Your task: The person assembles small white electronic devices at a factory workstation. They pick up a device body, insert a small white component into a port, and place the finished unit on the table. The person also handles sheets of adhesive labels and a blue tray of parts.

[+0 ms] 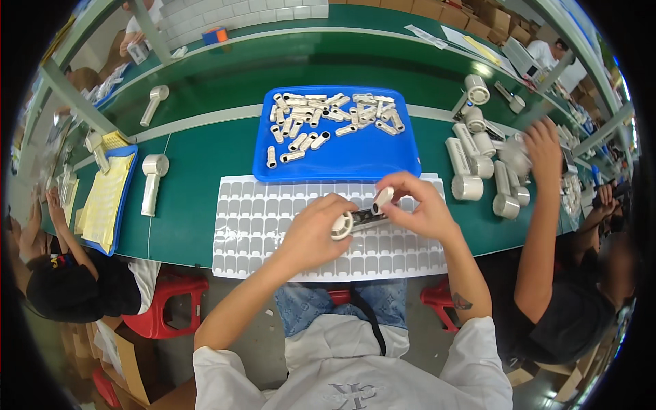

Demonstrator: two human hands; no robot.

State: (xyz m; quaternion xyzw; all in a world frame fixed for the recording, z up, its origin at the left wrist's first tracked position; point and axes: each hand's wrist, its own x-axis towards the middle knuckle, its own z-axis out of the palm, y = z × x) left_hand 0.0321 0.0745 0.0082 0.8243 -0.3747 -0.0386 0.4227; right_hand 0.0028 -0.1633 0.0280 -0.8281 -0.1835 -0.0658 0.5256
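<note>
My left hand (313, 234) is closed around a white round-headed device (341, 226), its handle pointing right with the dark inside exposed. Pinched in the fingers of my right hand (425, 210) is a small white plastic piece (385, 196) with a dark end, tilted just above the handle's far end. I cannot tell whether the two parts touch. Both hands are over a white sheet of grey labels (246, 225). Right behind it stands a blue tray (342, 162) with several small white plastic pieces (297, 126) scattered in it.
Several white round-headed devices (467, 186) are piled on the right, where a co-worker's hand (543, 147) reaches in, blurred. Another device (154, 179) lies on the left of the green table (191, 150). Beyond it is a blue tray with yellow sheets (108, 201). Red stools (179, 301) stand below.
</note>
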